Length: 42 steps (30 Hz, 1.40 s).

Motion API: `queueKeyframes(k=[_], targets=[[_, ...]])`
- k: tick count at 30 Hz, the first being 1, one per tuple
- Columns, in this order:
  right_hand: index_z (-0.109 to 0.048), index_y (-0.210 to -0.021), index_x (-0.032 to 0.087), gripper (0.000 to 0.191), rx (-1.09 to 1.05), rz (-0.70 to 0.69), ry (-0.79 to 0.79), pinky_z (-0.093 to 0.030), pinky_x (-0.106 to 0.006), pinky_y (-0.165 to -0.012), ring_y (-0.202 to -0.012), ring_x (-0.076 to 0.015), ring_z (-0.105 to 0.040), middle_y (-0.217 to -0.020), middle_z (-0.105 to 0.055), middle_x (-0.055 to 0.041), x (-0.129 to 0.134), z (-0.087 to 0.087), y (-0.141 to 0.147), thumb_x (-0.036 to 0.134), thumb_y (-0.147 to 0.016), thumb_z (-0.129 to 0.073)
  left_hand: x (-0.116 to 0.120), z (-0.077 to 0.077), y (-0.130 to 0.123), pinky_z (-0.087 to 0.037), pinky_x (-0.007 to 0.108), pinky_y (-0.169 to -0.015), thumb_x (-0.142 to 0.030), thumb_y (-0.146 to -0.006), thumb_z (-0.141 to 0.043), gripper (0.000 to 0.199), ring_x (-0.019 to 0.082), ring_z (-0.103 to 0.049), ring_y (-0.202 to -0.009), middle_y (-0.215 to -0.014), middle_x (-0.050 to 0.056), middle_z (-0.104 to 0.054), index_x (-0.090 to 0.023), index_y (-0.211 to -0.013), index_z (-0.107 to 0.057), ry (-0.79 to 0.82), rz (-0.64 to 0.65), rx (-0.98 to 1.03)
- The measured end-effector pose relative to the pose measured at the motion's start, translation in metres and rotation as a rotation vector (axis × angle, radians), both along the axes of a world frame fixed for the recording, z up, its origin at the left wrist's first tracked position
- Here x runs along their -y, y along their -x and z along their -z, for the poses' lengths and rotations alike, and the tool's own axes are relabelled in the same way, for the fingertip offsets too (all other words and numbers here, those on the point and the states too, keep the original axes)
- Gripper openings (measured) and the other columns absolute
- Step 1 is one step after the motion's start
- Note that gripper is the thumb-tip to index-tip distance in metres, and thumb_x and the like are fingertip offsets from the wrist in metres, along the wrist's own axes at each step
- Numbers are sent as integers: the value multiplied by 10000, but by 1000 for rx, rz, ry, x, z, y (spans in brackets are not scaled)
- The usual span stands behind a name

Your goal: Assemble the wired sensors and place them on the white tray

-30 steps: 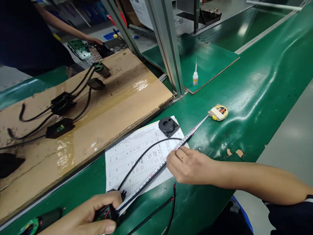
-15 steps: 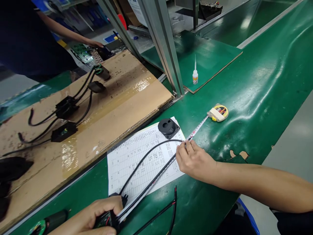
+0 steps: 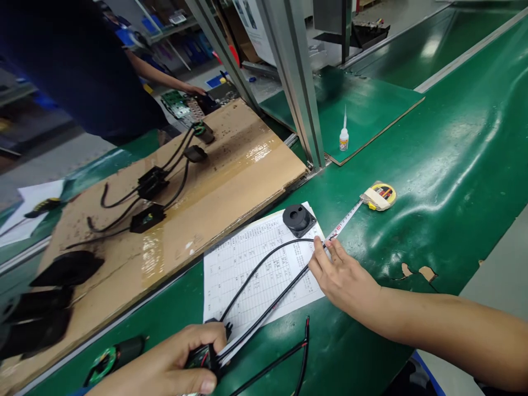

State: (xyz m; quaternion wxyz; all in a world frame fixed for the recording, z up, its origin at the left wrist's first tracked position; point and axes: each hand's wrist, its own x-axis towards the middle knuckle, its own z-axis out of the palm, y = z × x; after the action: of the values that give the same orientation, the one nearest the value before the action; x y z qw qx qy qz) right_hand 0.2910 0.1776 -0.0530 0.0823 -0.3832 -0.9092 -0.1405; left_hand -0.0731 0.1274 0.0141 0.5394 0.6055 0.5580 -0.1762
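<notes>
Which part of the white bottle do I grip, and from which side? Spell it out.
Take the white bottle by its labelled lower body, which looks a surer hold than the long, thin nozzle on top. Come from the near right: it stands upright on the green board, and the metal post rises to its left.

We have open tabletop (image 3: 449, 181) to the right of the tape measure (image 3: 381, 196), with room for a hand to pass. The metal post (image 3: 299, 82) blocks us beyond the paper (image 3: 256, 275), and the raised cardboard (image 3: 231, 181) borders its far side, carrying wired black parts.
</notes>
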Motion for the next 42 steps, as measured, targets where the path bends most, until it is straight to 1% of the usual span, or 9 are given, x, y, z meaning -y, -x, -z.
queueKeyframes(k=[3,6,13,19,25,29,32,36,42], targets=[[-617,-1165,41,315,-49,-8,17,-504,-433,-1051,-1015,-315,-749,-1400,-598,-286,0,4,-2,100,-893,-471,-6,-8,-14,-448,290,-926,-826,-702,-676,680,260,-534,-1046,-1116,34,-641,-236,-1039,-649,73,-39,-33],[-643,-1085,67,277,-105,-18,-9,-520,-417,-998,-1017,-314,-745,-1349,-635,-275,-3,5,-3,53,-843,-509,-8,-11,-23,-425,281,-895,-822,-614,-743,708,248,-524,-1002,-1026,13,-628,-219,-974,-654,14,-83,-9],[-680,-855,174,268,-201,-56,35,-504,-345,-712,-697,-209,-675,-866,-719,-77,-30,5,-10,-49,-788,-548,-13,-8,-21,-354,245,-716,-753,-536,-841,673,172,-473,-809,-799,-42,-556,-207,-897,-688,-127,-134,114],[-710,-859,222,177,-288,-153,277,-499,-329,-780,-853,-196,-645,-938,-707,-45,-60,-1,-30,116,-927,-585,-23,-2,-14,-320,233,-647,-754,-579,-828,632,149,-448,-747,-723,-51,-525,-204,-859,-692,-205,-67,187],[-674,-1047,219,239,-478,-156,463,-551,-313,-806,-927,-177,-683,-1037,-722,-61,-76,-15,-45,294,-1039,-447,-31,-2,-11,-364,241,-705,-721,-706,-777,584,170,-501,-815,-836,-23,-594,-207,-978,-720,-311,-118,216],[-679,-1091,228,267,-595,-89,424,-548,-310,-751,-853,-180,-688,-987,-730,-50,-79,-13,-46,369,-1040,-457,-38,1,-6,-382,252,-720,-669,-756,-765,673,176,-520,-825,-886,-13,-587,-221,-1247,-662,-429,-167,210],[-699,-1104,228,305,-669,-53,338,-538,-320,-784,-850,-188,-676,-966,-724,-55,-81,-13,-47,419,-1040,-469,-44,10,-4,-401,258,-683,-650,-801,-724,624,163,-526,-754,-846,-9,-578,-183,-1211,-663,-530,-218,197],[-702,-1141,212,352,-736,-14,218,-529,-330,-797,-874,-196,-670,-1019,-725,-81,-88,-13,-49,426,-1050,-437,-45,18,-4,-507,308,-782,-597,-861,-661,581,204,-642,-858,-1052,79,-681,-167,-1252,-632,-706,-320,178],[-730,-1099,200,400,-660,-2,99,-482,-395,-828,-846,-233,-646,-958,-733,-94,-96,-6,-54,464,-1033,-438,4,-12,39,-483,419,-1048,-541,-1004,-437,552,279,-615,-1216,-1349,151,-636,-175,-1408,-524,-1041,-525,-30]])
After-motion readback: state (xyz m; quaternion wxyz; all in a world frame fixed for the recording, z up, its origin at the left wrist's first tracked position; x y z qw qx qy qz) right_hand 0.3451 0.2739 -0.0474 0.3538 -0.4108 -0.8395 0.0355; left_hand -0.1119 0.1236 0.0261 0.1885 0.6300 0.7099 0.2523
